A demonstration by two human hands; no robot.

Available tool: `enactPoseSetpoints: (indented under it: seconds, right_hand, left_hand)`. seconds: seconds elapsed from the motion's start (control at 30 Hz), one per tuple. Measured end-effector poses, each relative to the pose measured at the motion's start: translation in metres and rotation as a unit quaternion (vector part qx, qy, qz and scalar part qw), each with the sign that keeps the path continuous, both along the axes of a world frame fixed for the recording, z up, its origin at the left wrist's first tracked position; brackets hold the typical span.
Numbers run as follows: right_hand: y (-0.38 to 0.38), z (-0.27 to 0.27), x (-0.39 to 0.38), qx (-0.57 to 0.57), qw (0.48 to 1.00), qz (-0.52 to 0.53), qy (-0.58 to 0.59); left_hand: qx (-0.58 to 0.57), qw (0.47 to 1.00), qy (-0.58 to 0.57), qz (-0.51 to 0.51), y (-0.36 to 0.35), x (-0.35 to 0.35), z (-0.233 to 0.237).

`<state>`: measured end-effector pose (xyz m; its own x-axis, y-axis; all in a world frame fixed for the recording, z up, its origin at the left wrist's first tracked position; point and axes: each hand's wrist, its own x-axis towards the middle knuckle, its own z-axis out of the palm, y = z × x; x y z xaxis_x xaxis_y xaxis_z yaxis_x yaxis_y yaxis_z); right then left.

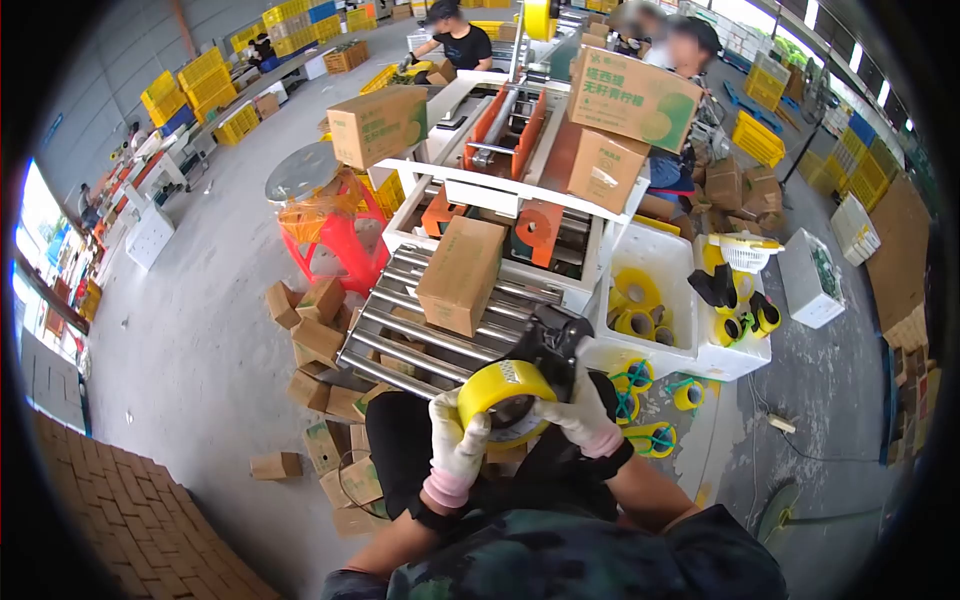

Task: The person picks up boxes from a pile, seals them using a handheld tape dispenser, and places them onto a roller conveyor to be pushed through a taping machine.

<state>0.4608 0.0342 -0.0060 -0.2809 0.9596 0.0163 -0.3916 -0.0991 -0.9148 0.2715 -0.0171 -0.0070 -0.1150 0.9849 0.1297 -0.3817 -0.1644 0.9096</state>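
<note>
Both hands wear white gloves with pink cuffs. My left hand (456,448) grips the left side of a large roll of yellow tape (500,393), held upright above my lap. At the roll's right side is my right hand (580,417), its fingers bent against the roll's edge and core. A black device (550,345), perhaps a tape dispenser, sits just behind the roll, close to the metal rollers. On the roller conveyor (400,350) in front rests a closed brown carton (463,275).
Cartons stand on the machine (480,190) ahead. A white foam box (655,352) with tape rolls is at the right, a red stool (345,235) at the left. Small cartons (317,340) lie on the floor. Co-workers sit beyond the machine.
</note>
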Motion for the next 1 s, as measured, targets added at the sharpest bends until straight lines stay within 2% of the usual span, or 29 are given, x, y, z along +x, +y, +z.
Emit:
enactPoseSetpoints:
  seconds: [0.03,0.1,0.17,0.23,0.33,0.43,0.53,0.57,0.63,0.67,0.7,0.73,0.8,0.87,1.0]
  right_hand:
    - [0.001,0.009,0.006,0.004,0.998,0.003,-0.058]
    - [-0.001,0.024,0.008,0.03,0.998,0.011,-0.056]
    - [-0.001,0.011,0.014,0.048,0.993,0.004,-0.111]
    - [-0.004,0.013,0.016,0.076,0.98,0.002,-0.184]
    - [-0.009,0.036,0.014,0.119,0.953,0.01,-0.28]
    - [-0.017,0.043,0.011,0.168,0.93,0.008,-0.326]
    - [-0.025,0.044,0.01,0.202,0.902,0.03,-0.38]
    - [-0.03,0.041,0.01,0.208,0.891,0.043,-0.402]
    - [-0.044,0.026,0.011,0.171,0.906,0.052,-0.385]
    - [-0.049,0.019,0.014,0.168,0.908,0.059,-0.378]
    - [-0.045,0.017,0.014,0.169,0.911,0.06,-0.37]
    - [-0.045,0.035,0.011,0.172,0.879,0.106,-0.432]
    - [-0.056,0.008,0.014,0.15,0.896,0.115,-0.402]
    - [-0.066,0.005,0.013,0.099,0.908,0.12,-0.39]
    - [-0.07,0.004,0.017,0.127,0.888,0.125,-0.424]
  left_hand:
    - [-0.033,0.998,0.025,-0.04,0.005,-0.011,-0.007]
    - [-0.017,0.986,0.164,0.009,-0.003,-0.022,-0.013]
    - [-0.009,0.987,0.163,0.005,-0.003,-0.021,0.01]
    - [-0.036,0.98,0.162,-0.112,0.0,-0.032,0.01]
    - [-0.157,0.971,0.031,-0.176,-0.008,-0.031,0.031]
    - [-0.121,0.981,0.056,-0.138,-0.019,-0.03,0.025]
    - [-0.121,0.956,0.238,-0.119,-0.031,-0.037,0.032]
    - [-0.129,0.962,0.206,-0.127,-0.037,-0.038,0.019]
    - [-0.136,0.971,0.143,-0.139,-0.052,-0.04,-0.008]
    - [-0.211,0.962,0.062,-0.164,-0.057,-0.041,-0.007]
    - [-0.251,0.953,0.04,-0.167,-0.063,-0.039,-0.008]
    - [-0.254,0.95,0.059,-0.172,-0.068,-0.039,-0.017]
    - [-0.277,0.939,0.095,-0.18,-0.072,-0.041,-0.016]
    - [-0.289,0.931,0.124,-0.186,-0.07,-0.045,-0.016]
    - [-0.322,0.914,0.145,-0.2,-0.072,-0.046,-0.014]
